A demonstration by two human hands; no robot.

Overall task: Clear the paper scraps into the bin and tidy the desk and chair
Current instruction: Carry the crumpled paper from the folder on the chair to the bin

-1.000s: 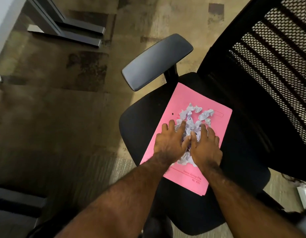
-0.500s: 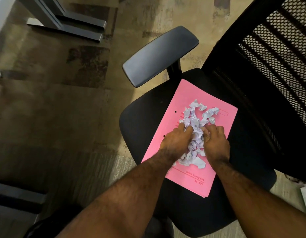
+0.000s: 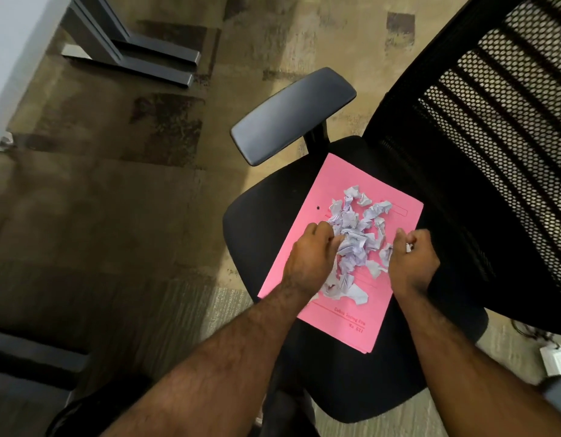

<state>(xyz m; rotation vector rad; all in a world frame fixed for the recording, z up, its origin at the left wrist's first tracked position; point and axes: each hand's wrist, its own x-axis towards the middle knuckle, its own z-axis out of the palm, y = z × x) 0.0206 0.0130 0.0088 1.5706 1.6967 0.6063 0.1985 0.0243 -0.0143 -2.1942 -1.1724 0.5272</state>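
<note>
A pink folder (image 3: 395, 216) lies on the black seat of an office chair (image 3: 260, 234). Several crumpled white paper scraps (image 3: 356, 228) are heaped on the folder. My left hand (image 3: 310, 257) rests on the left edge of the heap, fingers curled into the scraps. My right hand (image 3: 413, 260) sits at the folder's right edge, fist closed, with a bit of white paper showing between the fingers. No bin is in view.
The chair's mesh backrest (image 3: 506, 127) rises at the right and its grey armrest (image 3: 291, 115) juts out at the upper left. Metal desk feet (image 3: 140, 58) stand on the carpet at the top left. A white object (image 3: 556, 361) lies on the floor at the right edge.
Both hands went from flat on the heap to curled fists. My right hand has moved right, off the heap, with a scrap in it. The left hand stays at the heap's left side.
</note>
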